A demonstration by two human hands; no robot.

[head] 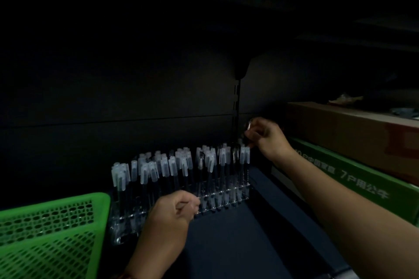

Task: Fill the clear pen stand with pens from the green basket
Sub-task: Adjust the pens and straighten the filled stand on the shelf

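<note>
Stand (226, 197): clear, on dark shelf (238, 244), rows mostly filled with capped pens (172, 165), upright.
Basket (99, 210): green, lower left, just beside stand's left end.
Right hand (267, 138): above stand's far right corner, fingertips pinching a pen (248, 125) near its cap.
Left hand (172, 213): at stand's front edge, fingers curled; too dim to tell what it holds.
Right side: brown box (353, 133) stacked on green box (353, 179).
</note>
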